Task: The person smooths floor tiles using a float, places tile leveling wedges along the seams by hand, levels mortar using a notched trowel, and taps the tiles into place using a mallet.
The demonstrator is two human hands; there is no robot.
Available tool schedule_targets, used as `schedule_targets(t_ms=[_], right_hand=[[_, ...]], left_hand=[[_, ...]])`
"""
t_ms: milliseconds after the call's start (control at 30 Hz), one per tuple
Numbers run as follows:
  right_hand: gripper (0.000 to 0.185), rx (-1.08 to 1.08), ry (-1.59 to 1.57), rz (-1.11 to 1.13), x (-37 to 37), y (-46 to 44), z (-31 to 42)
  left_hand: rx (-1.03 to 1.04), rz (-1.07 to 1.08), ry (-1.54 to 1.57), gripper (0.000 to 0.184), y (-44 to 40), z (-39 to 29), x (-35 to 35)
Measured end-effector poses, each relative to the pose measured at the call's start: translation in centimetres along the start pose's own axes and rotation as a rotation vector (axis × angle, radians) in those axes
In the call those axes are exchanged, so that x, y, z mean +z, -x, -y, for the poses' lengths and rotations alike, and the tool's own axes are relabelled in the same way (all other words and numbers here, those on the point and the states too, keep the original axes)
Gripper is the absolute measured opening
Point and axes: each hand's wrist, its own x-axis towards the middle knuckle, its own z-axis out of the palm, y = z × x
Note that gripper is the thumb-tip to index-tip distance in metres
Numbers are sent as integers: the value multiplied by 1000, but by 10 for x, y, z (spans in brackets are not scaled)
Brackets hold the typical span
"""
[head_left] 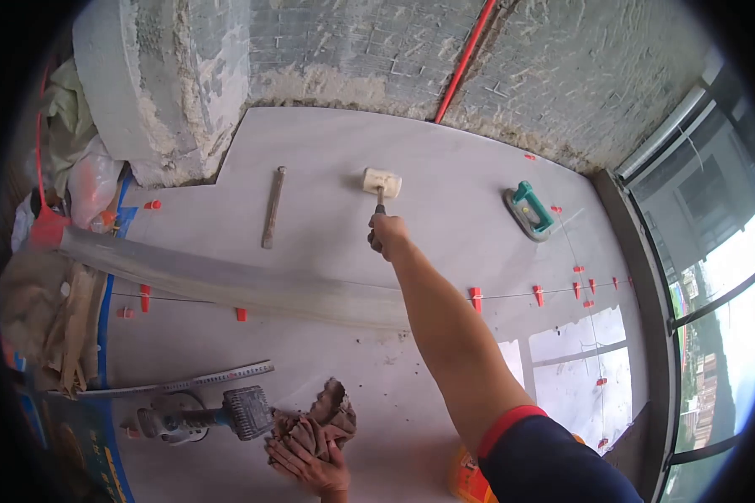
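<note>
My right hand (387,235) is wrapped round the dark handle of a mallet, its pale head (382,182) over the large grey tile (327,151) near the wall. At the bottom, my left hand (317,471) lies with fingers spread on a crumpled brown rag (335,412); whether it grips the cloth is not clear. A flat metal bar (273,208) rests on the tile left of the mallet. To the right stands a green-handled suction cup (530,211). Red levelling wedges (476,298) line the joint between the tiles.
A power tool (205,417) lies left of the rag, below a steel ruler (176,386). A translucent tube (226,281) crosses the floor. Bags (92,180) and cardboard are at the left. An orange container (470,479) is at the bottom, windows (713,335) at the right.
</note>
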Motion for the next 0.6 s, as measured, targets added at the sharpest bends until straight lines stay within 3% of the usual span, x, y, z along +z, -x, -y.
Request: schedule_targets(t_ms=[33, 167, 367, 467, 533, 600], right_hand=[[6, 61, -73, 129, -29, -19, 12], [11, 74, -142, 249, -129, 52, 54], [28, -182, -142, 373, -377, 335, 13], [28, -204, 7, 351, -515, 476, -53], [29, -35, 5, 248, -579, 558, -89], [19, 98, 37, -83, -633, 626, -136]], left_hand=[[17, -36, -11, 85, -1, 3, 2], [19, -78, -43, 85, 3, 3, 5], [105, -291, -92, 81, 2, 3, 7], [106, -325, -111, 81, 2, 12, 22], [133, -414, -210, 77, 6, 2, 9], [352, -333, -183, 76, 12, -8, 7]])
